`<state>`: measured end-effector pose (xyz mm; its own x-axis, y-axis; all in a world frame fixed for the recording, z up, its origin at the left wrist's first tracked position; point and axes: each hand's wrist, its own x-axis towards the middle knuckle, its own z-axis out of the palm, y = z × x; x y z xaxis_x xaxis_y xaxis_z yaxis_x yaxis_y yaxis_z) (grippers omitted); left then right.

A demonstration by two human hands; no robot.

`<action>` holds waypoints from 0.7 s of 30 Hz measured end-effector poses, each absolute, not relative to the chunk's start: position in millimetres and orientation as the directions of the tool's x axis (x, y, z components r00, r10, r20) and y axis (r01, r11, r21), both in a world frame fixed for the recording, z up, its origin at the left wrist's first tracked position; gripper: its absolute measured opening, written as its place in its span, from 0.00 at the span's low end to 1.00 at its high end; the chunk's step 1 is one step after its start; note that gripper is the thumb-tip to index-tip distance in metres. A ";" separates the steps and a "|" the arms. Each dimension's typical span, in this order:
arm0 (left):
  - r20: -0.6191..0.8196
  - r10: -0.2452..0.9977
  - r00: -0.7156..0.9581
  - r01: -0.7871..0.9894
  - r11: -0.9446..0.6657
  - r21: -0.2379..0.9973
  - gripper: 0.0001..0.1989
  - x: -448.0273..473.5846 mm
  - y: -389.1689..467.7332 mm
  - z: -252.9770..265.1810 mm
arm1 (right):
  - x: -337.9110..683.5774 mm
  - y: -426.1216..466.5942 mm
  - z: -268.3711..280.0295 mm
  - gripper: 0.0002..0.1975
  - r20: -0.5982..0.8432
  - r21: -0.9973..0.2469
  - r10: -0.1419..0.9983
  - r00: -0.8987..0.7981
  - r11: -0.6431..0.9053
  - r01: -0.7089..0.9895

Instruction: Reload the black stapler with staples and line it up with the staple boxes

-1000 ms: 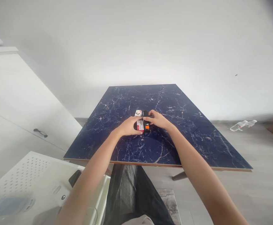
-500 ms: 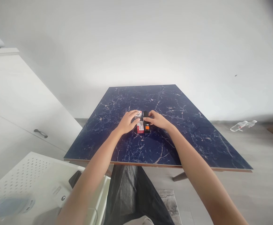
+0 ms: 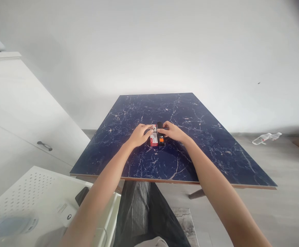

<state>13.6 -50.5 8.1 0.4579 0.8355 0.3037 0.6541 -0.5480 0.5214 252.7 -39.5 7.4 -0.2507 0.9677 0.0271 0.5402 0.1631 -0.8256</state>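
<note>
On the dark blue marbled table [image 3: 159, 161], small red-and-white boxes [image 3: 154, 140] lie end to end. Against their right side rests a narrow black object [image 3: 161, 143] with an orange patch; its exact kind does not show. My left hand [image 3: 140, 135] has its thumb and fingers closed about the farther red-and-white box, covering part of it. From the other side, my right hand [image 3: 173, 131] grips the upper part of the black object, thumb on top and the other fingers curled at its right edge.
A white cabinet [image 3: 15, 103] with a dark handle stands on the left. Nearer on that side, a white perforated surface [image 3: 23, 192] carries a dark phone-like object [image 3: 81, 196] and a bluish plastic item [image 3: 13, 226]. A clear bottle [image 3: 266, 138] lies on the floor at right.
My left hand has drawn the farther red-and-white box toward me, closing the gap to the nearer one. My right hand and the black object have hardly moved.
</note>
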 end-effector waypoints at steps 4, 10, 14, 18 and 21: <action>0.294 0.832 0.470 0.646 -0.552 0.527 0.23 14.0 -51.7 10.8 | 252.9 -40.2 8.0 0.24 0.028 -0.822 0.968 -0.250 0.165 0.545; 0.275 0.828 0.489 0.650 -0.556 0.518 0.23 14.2 -54.4 14.4 | 252.5 -41.2 9.0 0.23 0.022 -0.826 0.968 -0.250 0.159 0.540; 0.279 0.822 0.497 0.642 -0.564 0.519 0.23 14.7 -56.6 15.6 | 252.7 -40.6 7.9 0.22 0.022 -0.826 0.969 -0.247 0.157 0.541; 0.293 0.799 0.525 0.614 -0.594 0.520 0.23 11.7 -54.8 16.3 | 253.5 -39.6 6.3 0.22 0.030 -0.824 0.968 -0.248 0.164 0.542; 0.207 0.807 0.553 0.603 -0.559 0.570 0.28 5.5 -50.0 15.3 | 253.5 -39.7 6.9 0.22 0.022 -0.828 0.967 -0.252 0.160 0.538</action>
